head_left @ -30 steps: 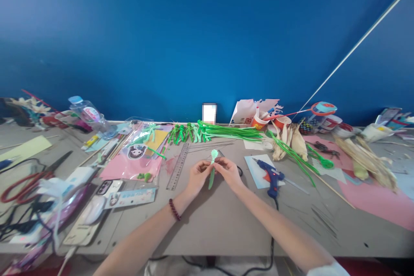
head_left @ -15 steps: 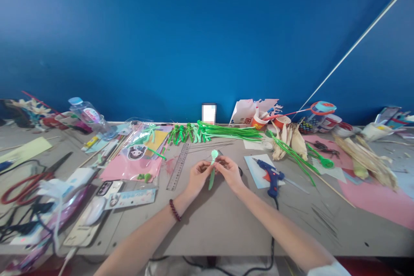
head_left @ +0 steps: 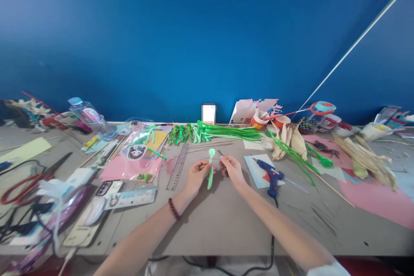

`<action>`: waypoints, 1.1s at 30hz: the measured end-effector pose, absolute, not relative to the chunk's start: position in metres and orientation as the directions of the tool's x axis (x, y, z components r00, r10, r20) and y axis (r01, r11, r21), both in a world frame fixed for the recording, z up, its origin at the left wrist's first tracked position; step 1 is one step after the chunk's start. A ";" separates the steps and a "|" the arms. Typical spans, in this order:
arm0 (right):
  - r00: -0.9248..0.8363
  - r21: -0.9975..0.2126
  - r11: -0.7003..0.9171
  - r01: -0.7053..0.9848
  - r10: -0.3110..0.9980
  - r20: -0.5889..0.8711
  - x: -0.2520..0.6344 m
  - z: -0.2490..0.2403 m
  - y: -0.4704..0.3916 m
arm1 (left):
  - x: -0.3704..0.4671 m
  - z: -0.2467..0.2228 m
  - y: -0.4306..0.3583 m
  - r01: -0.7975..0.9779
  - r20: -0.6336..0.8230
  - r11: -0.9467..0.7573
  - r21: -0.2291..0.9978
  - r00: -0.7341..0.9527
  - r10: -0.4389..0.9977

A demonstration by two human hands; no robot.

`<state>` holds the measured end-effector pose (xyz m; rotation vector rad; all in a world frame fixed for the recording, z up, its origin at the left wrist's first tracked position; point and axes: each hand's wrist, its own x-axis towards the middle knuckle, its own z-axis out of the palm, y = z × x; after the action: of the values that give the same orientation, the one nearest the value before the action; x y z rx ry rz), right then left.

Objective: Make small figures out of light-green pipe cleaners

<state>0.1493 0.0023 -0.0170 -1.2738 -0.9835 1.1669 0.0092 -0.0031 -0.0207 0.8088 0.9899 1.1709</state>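
Across the upper half of the frame, a plain blue wall (head_left: 194,43) rose behind the worktop (head_left: 210,233), and a pale strip (head_left: 349,51) slanted down it from the upper right corner. The worktop was grey-brown and ran the full width, its front edge near the bottom of the frame.

Just below the centre, the left hand (head_left: 199,177) held a pale green fuzzy piece (head_left: 210,177) above the worktop, its grip clamped on the middle, with a round head up and a tail hanging down. Just right of it, the right hand (head_left: 233,171) had its grip closed on a dark slim tool (head_left: 221,153), too small to identify, apart from the green piece.

Left of centre lay a ruler (head_left: 178,167), and beyond it a plastic bag (head_left: 137,138) over pink and yellow paper. Green stems (head_left: 233,132) stretched along the back, ending near a paper cup (head_left: 258,121). Right of centre a blue glue gun (head_left: 273,177) rested partly on pale blue paper, its black cord (head_left: 272,246) running over the front edge. Dry husks (head_left: 371,161) and a pink sheet (head_left: 378,200) covered the far right; red-handled scissors (head_left: 24,187) and a clear bottle (head_left: 92,114) occupied the left.
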 end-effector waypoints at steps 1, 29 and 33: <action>0.160 -0.996 -0.050 -0.068 0.985 -0.060 0.149 -0.017 0.002 | 0.009 -0.021 -0.003 -0.356 -0.198 0.217 0.909 0.091 0.976; 0.090 -0.907 0.245 0.342 0.952 0.291 0.154 -0.021 -0.003 | 0.010 -0.021 -0.004 -0.379 -0.171 0.199 0.904 0.107 0.979; 0.106 -0.958 0.198 0.209 0.969 0.224 0.156 -0.020 -0.003 | 0.009 -0.022 -0.003 -0.380 -0.169 0.203 0.902 0.121 0.978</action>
<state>0.1564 -0.0027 -0.0200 -1.2461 -1.3476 0.8560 0.0095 -0.0034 -0.0216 0.8179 0.9384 1.1737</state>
